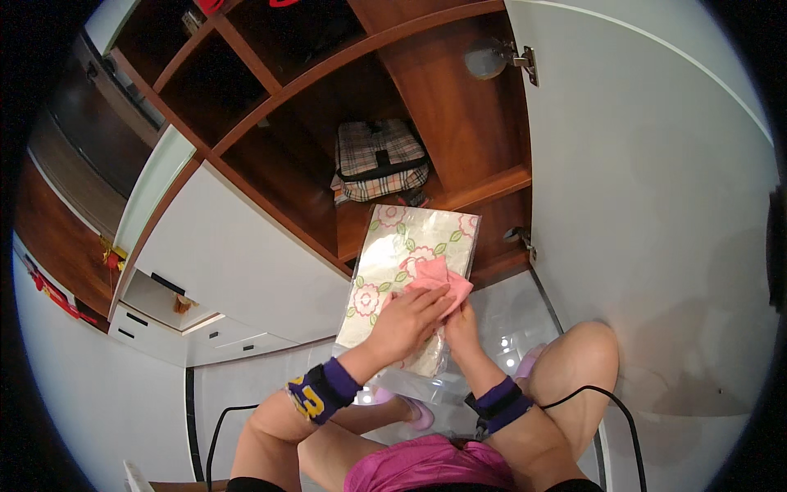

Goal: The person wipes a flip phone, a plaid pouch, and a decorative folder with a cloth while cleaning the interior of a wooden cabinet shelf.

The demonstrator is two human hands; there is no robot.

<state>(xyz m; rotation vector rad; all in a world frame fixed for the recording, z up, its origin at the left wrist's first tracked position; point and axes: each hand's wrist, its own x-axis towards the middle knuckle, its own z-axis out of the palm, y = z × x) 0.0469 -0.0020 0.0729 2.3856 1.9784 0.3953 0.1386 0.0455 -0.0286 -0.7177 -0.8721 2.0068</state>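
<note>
A flat floral package in clear plastic lies tilted in front of the open cabinet shelf, between my knees and the cabinet. My left hand rests with its fingers on a pink cloth, which is bunched on the package's printed face. At the package's right edge is my right hand, its fingers partly hidden under the cloth and gripping there; whether it pinches the package, the cloth or both is hard to tell. Both forearms wear purple wristbands.
A plaid zippered bag sits on the wooden cabinet shelf. The white cabinet door stands open at the right, on metal hinges. A closed white door panel and drawers are at the left. Black cables run beside my arms.
</note>
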